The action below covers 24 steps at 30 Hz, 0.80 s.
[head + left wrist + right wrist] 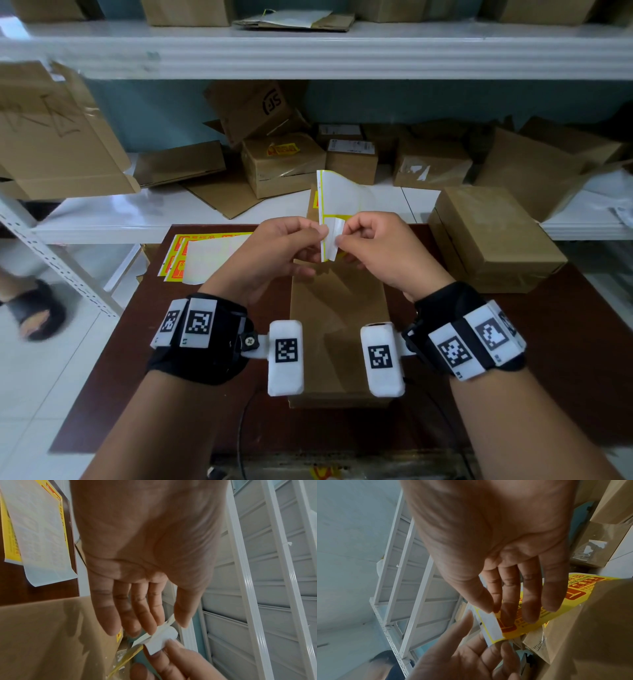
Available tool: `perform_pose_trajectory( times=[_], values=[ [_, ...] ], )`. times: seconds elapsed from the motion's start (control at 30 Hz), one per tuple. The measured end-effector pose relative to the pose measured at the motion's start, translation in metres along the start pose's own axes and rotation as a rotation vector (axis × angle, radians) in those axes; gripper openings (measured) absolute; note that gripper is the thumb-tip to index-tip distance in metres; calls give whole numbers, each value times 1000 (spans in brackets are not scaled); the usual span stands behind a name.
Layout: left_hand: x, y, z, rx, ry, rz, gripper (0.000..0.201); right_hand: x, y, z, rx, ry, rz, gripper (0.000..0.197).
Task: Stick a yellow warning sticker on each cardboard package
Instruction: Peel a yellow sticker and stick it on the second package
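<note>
Both hands hold a sticker sheet [339,198] upright above a long cardboard package [337,325] that lies on the brown table [548,359]. The sheet's white back faces me; its yellow printed face [530,616] shows in the right wrist view. My left hand [320,236] pinches the sheet's lower left edge [169,622] between thumb and fingers. My right hand [342,241] pinches a curled white corner flap [163,641] at the sheet's bottom. The same flap [489,624] is folded back from the yellow face. The package's top bears no sticker where it shows.
More yellow sticker sheets [205,253] lie at the table's far left corner. A closed cardboard box [493,236] stands at the table's right. The white shelf [137,212] behind holds several boxes, one with a yellow sticker [282,149]. A foot in a black slipper [34,308] stands left.
</note>
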<state>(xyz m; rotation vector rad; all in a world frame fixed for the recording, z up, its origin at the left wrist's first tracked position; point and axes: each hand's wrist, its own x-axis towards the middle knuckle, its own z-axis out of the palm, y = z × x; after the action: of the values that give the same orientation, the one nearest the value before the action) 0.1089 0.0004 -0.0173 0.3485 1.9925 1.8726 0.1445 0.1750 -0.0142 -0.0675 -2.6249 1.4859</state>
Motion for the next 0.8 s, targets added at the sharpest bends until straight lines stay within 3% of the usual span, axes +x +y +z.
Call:
perform_pose_trajectory(
  times=[0.8],
  values=[
    [5, -5, -2, 112, 24, -8, 17, -1, -1, -2, 10, -21, -1, 4]
  ],
)
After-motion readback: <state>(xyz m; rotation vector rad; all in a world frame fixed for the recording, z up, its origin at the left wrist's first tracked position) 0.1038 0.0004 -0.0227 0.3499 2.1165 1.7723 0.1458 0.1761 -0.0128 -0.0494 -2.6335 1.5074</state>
